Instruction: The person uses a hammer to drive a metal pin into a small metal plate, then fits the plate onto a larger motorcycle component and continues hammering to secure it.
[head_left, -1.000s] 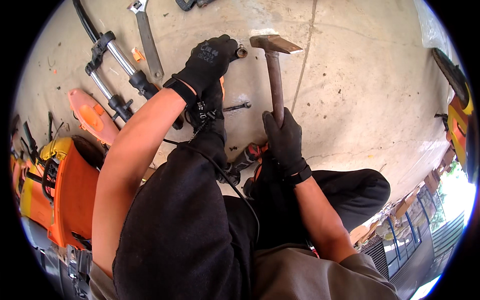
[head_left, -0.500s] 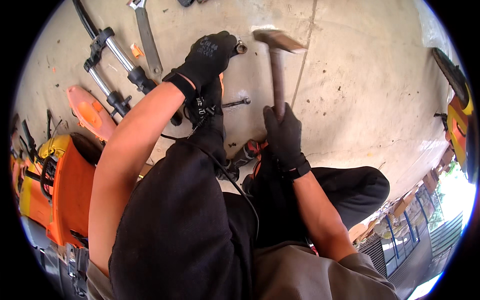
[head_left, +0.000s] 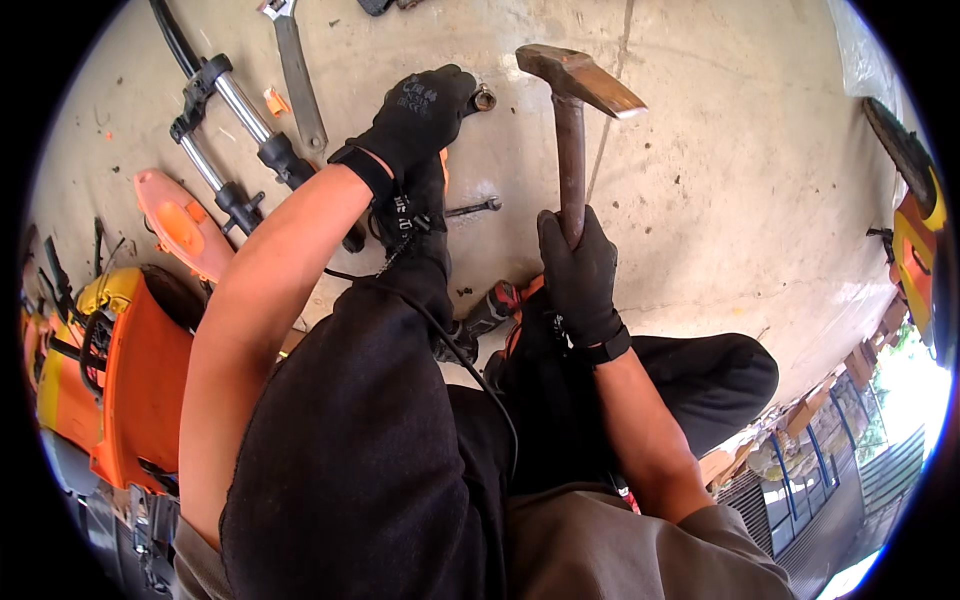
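My right hand (head_left: 580,270), in a black glove, is closed round the wooden handle of a hammer (head_left: 580,80). The rusty hammer head is raised above the concrete floor, its wedge end pointing right. Farther left, my left hand (head_left: 420,110), gloved too, is closed low over the floor. From its fingers pokes a small metal piece with a round, hollow end (head_left: 484,97); the glove hides the rest, so its kind is unclear. A small open-ended wrench (head_left: 475,207) lies on the floor beside my shoe, between my hands and body.
At the left lie a fork assembly with chrome tubes (head_left: 243,108), an adjustable wrench (head_left: 292,75) and an orange plastic panel (head_left: 182,225). An orange body part (head_left: 145,380) stands nearer. A red-and-black power tool (head_left: 492,308) lies between my legs. A yellow-orange vehicle part (head_left: 915,250) is far right.
The hammer, blurred before, has moved slightly right and up off the floor with my right hand. My left hand and the metal piece have barely shifted.
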